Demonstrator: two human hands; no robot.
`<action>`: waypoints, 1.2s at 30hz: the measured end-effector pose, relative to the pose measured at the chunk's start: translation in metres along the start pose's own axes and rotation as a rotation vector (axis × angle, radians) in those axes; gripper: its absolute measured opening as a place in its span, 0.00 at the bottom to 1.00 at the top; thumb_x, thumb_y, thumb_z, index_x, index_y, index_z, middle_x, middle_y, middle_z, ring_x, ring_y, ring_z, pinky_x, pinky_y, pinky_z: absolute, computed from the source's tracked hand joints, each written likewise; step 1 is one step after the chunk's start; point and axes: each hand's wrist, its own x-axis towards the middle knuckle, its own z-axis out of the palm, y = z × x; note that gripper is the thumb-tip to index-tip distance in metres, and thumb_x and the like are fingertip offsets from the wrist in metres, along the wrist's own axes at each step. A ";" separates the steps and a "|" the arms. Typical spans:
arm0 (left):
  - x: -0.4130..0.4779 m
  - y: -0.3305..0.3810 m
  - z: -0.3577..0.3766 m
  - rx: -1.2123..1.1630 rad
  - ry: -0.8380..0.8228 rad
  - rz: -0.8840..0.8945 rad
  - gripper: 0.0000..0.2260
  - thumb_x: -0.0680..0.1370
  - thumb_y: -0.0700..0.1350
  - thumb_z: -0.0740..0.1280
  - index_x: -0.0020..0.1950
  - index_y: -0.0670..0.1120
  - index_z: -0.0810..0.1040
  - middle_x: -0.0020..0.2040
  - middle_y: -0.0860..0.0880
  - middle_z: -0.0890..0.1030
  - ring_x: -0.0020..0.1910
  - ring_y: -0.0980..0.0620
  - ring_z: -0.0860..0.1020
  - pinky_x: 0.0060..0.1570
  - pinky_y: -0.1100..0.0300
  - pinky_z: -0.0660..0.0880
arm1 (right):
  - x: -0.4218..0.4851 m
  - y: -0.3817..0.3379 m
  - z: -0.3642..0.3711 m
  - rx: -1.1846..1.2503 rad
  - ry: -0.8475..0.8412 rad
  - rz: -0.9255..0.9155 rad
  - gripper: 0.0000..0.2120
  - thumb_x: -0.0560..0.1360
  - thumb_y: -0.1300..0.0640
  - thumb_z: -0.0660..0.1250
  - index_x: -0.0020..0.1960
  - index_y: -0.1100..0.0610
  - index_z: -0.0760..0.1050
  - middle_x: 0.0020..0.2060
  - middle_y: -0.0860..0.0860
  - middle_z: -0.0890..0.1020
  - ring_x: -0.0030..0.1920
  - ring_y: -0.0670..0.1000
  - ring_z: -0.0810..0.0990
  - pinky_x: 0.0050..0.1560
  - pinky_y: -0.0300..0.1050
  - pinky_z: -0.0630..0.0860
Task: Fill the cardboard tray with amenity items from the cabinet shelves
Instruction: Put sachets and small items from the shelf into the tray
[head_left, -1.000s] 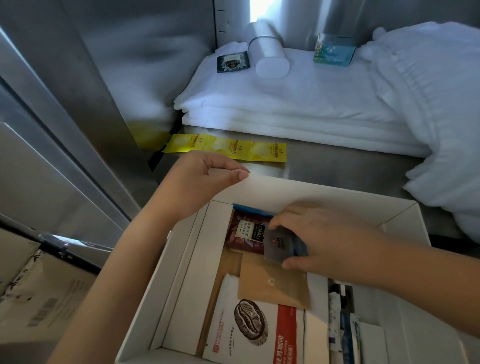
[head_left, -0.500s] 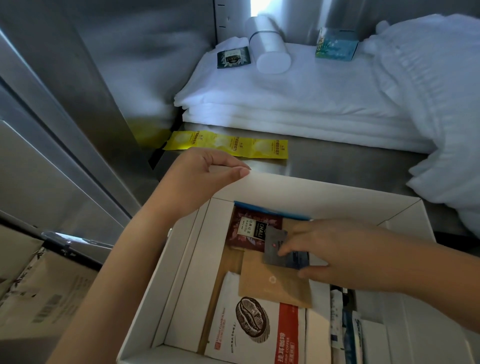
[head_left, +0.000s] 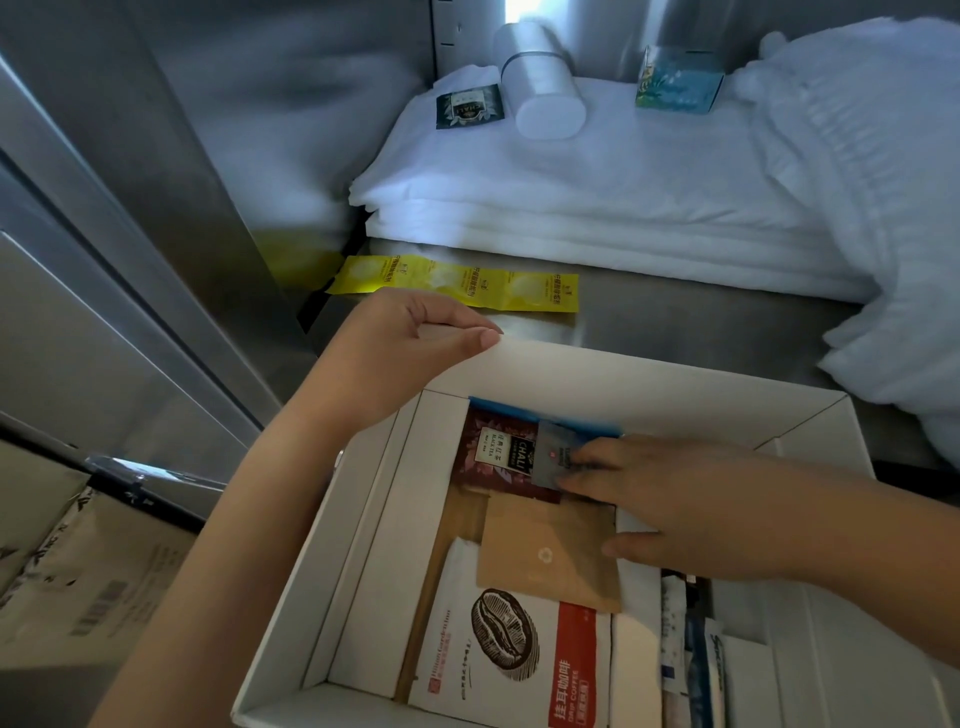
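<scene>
A white cardboard tray (head_left: 649, 384) sits on the steel shelf in front of me. My left hand (head_left: 415, 353) grips its far-left rim, fingers curled over the edge. My right hand (head_left: 670, 504) is inside the tray, fingertips pinching a small grey sachet (head_left: 553, 457) that lies over a dark red tea packet (head_left: 493, 452). Below lie a brown paper packet (head_left: 545, 551) and a white drip coffee bag (head_left: 509, 660). Thin sachets (head_left: 691, 660) stand in the right compartment.
Folded white towels (head_left: 597, 208) fill the back of the shelf, carrying a dark tea packet (head_left: 470, 106), a white roll (head_left: 543, 88) and a teal box (head_left: 678, 78). A yellow sachet strip (head_left: 457, 283) lies on the steel shelf. A white robe (head_left: 883, 234) bulges at right.
My right hand has slid the grey sachet slightly back toward the tray's far wall and lowered it onto the red tea packet. My left hand stays on the rim.
</scene>
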 end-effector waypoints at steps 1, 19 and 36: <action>0.000 0.000 0.000 -0.002 0.001 -0.001 0.03 0.73 0.48 0.72 0.45 0.54 0.85 0.42 0.61 0.84 0.45 0.66 0.80 0.43 0.76 0.70 | 0.001 0.001 0.000 -0.008 0.006 0.001 0.28 0.80 0.41 0.54 0.76 0.43 0.50 0.74 0.43 0.58 0.71 0.46 0.61 0.69 0.45 0.65; -0.001 0.001 -0.002 0.023 -0.009 -0.007 0.04 0.73 0.48 0.71 0.46 0.54 0.85 0.43 0.63 0.83 0.46 0.67 0.78 0.41 0.78 0.69 | -0.012 0.015 -0.060 0.375 0.778 -0.040 0.11 0.75 0.45 0.59 0.55 0.42 0.76 0.48 0.37 0.76 0.49 0.38 0.77 0.44 0.37 0.76; -0.003 0.003 -0.003 0.045 -0.019 -0.012 0.03 0.74 0.49 0.71 0.44 0.57 0.85 0.40 0.66 0.82 0.45 0.67 0.78 0.41 0.77 0.68 | 0.117 0.102 -0.153 0.289 0.841 0.134 0.21 0.77 0.51 0.65 0.69 0.52 0.68 0.69 0.49 0.68 0.66 0.51 0.70 0.61 0.45 0.68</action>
